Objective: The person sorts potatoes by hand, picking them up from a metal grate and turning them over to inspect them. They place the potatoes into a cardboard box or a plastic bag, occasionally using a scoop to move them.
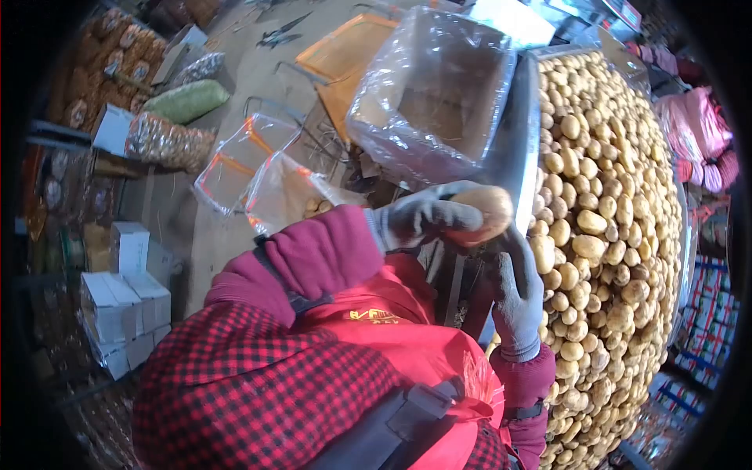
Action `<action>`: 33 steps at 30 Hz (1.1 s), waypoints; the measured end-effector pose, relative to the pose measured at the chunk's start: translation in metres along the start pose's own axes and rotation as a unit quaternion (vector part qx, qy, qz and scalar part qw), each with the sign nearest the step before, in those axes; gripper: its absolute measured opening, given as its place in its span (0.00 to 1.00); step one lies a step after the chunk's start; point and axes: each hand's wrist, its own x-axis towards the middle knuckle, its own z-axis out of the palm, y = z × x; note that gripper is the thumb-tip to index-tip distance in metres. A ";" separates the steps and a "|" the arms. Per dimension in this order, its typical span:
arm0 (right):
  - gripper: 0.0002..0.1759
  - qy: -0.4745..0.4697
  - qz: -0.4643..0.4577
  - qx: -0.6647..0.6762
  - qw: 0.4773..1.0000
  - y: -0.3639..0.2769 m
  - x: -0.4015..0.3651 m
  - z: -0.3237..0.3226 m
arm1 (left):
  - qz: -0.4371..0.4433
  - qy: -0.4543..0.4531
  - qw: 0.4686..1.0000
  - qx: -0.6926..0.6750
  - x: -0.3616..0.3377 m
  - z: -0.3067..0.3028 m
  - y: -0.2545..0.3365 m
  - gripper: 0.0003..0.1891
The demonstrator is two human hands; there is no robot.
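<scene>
My left hand (419, 217), in a grey glove with a maroon sleeve behind it, is closed around a tan potato (487, 215). My right hand (518, 294), also gloved in grey, reaches up from below and touches the same potato with its fingers. The potato is held over the edge of a large heap of potatoes (611, 235) that fills the right side of the view. Just beyond the hands stands a cardboard box lined with clear plastic (431, 94), open at the top. I wear a red checked shirt and a red apron.
Two wire crates lined with clear plastic (251, 168) stand on the floor to the left, one holding a few potatoes. Mesh sacks of produce (168, 141), a green sack (188, 100) and white cartons (125, 305) lie further left. An orange tray (345, 47) and scissors (282, 31) lie behind.
</scene>
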 end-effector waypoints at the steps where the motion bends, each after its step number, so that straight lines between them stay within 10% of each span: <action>1: 0.25 -0.025 0.004 -0.027 0.999 -0.003 0.000 -0.005 | 0.029 0.046 0.998 0.014 -0.008 -0.004 -0.004 0.38; 6: 0.25 -0.051 0.061 0.057 0.995 0.016 -0.009 0.033 | 0.127 0.189 0.971 0.075 -0.116 -0.097 -0.001 0.31; 9: 0.25 -0.016 0.085 0.079 0.993 0.015 -0.016 0.035 | 0.261 0.330 0.787 0.451 -0.170 -0.184 -0.021 0.30; 11: 0.25 -0.012 0.085 0.079 0.993 0.016 -0.017 0.034 | 0.290 0.421 0.792 0.333 -0.186 -0.264 -0.009 0.27; 13: 0.24 -0.018 0.082 0.078 0.993 0.018 -0.017 0.034 | 0.274 0.350 0.867 -0.223 -0.202 -0.233 0.053 0.30; 15: 0.24 -0.013 0.080 0.080 0.994 0.020 -0.018 0.036 | 0.325 0.437 0.818 0.185 -0.241 -0.392 0.036 0.31; 17: 0.23 0.003 0.083 0.109 0.991 0.016 -0.021 0.040 | 0.193 0.570 0.586 0.543 -0.258 -0.445 0.046 0.30; 18: 0.22 0.008 0.128 0.190 0.973 0.000 -0.024 0.043 | 0.265 0.493 0.753 0.346 -0.248 -0.418 0.058 0.30; 19: 0.22 0.010 0.068 0.108 0.992 0.017 -0.023 0.037 | 0.236 0.484 0.596 0.596 -0.244 -0.450 0.063 0.25; 20: 0.22 -0.009 0.057 0.171 0.984 0.018 -0.023 0.033 | 0.270 0.494 0.793 0.233 -0.208 -0.388 0.073 0.21; 21: 0.22 -0.001 0.086 0.151 0.985 0.013 -0.024 0.028 | 0.248 0.497 0.808 0.197 -0.191 -0.409 0.073 0.21; 23: 0.22 -0.002 0.036 0.143 0.989 0.032 -0.026 0.021 | 0.221 0.521 0.772 0.288 -0.128 -0.394 0.072 0.23; 25: 0.22 0.011 0.035 0.135 0.990 0.029 -0.030 0.009 | 0.300 0.503 0.624 0.517 -0.065 -0.293 0.063 0.22; 30: 0.23 0.078 0.018 0.090 0.993 0.035 -0.038 -0.024 | 0.344 0.098 0.698 0.620 0.080 -0.061 0.057 0.20; 33: 0.23 0.145 0.052 0.113 0.982 0.034 -0.048 -0.044 | 0.405 -0.105 0.637 0.647 0.156 0.022 0.034 0.23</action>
